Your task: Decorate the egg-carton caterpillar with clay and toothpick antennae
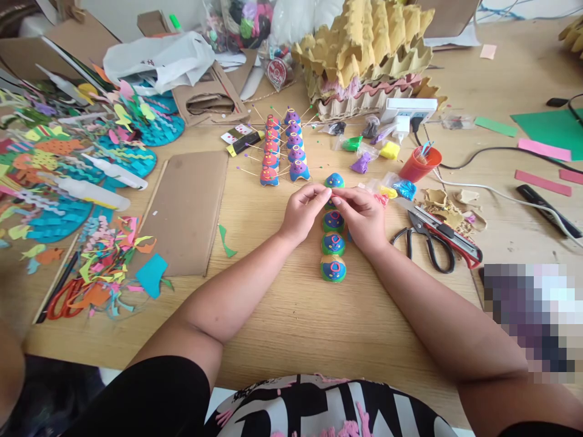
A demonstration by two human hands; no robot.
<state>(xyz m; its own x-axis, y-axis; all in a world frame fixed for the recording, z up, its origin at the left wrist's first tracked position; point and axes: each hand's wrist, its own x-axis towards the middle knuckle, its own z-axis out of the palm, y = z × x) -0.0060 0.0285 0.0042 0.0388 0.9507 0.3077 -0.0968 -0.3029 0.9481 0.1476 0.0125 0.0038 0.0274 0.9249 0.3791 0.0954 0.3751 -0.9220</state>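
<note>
My left hand [304, 209] and my right hand [363, 213] meet fingertip to fingertip, both pinched closed. Whatever lies between the fingers is too small or hidden to make out. Beneath and around them runs a column of blue and green clay-covered egg-carton cups [333, 244], several with a red or orange ring and small dots on them. The hands partly hide one cup near the far end, and the farthest blue cup [334, 180] shows just beyond the fingers. Farther off stand a row of red cups [270, 159] and a row of purple cups [296, 152] with pins stuck in them.
On the right lie a box cutter [449, 233], black-handled scissors [432, 249] and an orange cup [419, 164]. A cardboard sheet [186, 212], paper scraps [107, 261] and glue bottles [86, 193] spread leftward. Egg cartons [364, 54] and a power strip [410, 108] stand behind.
</note>
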